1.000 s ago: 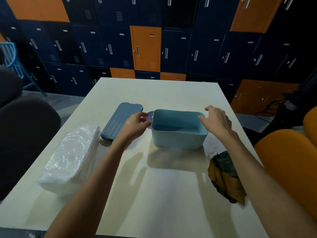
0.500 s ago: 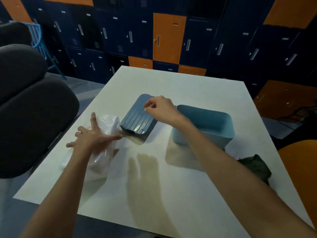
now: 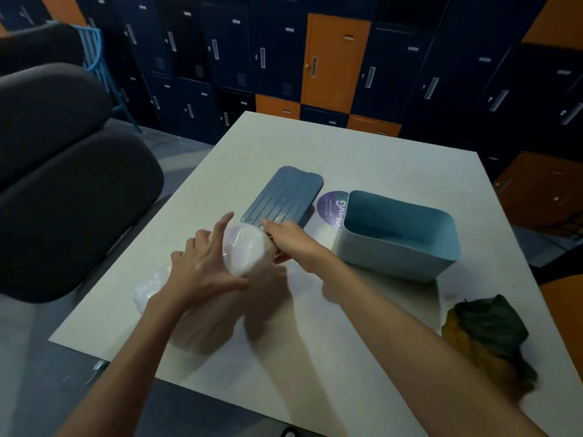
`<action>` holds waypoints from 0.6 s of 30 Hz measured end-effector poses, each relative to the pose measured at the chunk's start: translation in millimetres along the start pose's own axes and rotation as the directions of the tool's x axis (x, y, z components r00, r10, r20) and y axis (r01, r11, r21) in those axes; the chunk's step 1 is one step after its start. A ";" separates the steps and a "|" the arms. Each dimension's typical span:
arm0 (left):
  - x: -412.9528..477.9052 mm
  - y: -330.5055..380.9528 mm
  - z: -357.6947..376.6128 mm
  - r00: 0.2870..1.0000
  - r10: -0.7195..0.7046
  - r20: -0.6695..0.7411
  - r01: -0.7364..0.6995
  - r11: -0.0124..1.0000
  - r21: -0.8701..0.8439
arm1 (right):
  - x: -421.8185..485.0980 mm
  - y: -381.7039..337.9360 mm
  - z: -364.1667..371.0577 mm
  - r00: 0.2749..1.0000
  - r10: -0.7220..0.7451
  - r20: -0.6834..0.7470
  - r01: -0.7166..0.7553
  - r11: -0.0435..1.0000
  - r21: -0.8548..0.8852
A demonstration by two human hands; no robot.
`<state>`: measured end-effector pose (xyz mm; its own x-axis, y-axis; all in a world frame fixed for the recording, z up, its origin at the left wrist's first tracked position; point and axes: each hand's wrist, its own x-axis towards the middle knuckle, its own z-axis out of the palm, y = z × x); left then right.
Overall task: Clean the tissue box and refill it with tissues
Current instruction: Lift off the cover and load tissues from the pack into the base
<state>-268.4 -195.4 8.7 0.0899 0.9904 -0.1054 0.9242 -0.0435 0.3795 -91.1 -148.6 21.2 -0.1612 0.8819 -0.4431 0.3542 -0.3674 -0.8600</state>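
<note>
Centrally, the tissue pack [image 3: 244, 253] is held between both hands: the left hand [image 3: 202, 269] is spread round its near side, and the right hand [image 3: 291, 239] is clasped on its far end. The lid [image 3: 284, 197] is seen just beyond. The open box [image 3: 400, 247] is set at right of centre, with a purple disc [image 3: 331, 206] between them, its partly hidden lettering read as "OlavG".

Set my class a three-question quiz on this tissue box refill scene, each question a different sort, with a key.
1. True or false: the box stands open, its lid lying on the table beside it.
2. What does the left hand hold? A lid, B tissue pack, C box.
3. Fill in: the crumpled cloth lies near the table's ____ edge.
Key: 1 true; 2 B; 3 right.
</note>
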 end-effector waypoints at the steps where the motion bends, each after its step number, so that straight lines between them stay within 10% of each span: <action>1: -0.9 0.4 0.1 1.000 0.023 -0.014 -0.023 1.000 -0.003 | -0.5 -0.6 -1.7 1.000 0.020 -0.011 -0.019 0.999 0.045; 11: -12.9 48.3 -28.8 0.914 0.338 -0.224 -0.378 0.911 -0.166 | -35.4 -18.8 -68.9 0.964 0.175 0.202 -0.190 0.980 0.056; 18: -18.9 103.2 -15.9 0.826 0.428 -0.366 -0.554 0.736 -0.389 | -66.9 -13.2 -126.6 0.983 -0.011 0.183 -0.045 0.952 0.302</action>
<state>-180.6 -216.5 64.5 0.3337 0.8479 0.4118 0.4862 -0.5291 0.6954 31.7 -165.3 94.2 -0.3312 0.8170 -0.4721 0.0665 -0.4788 -0.8754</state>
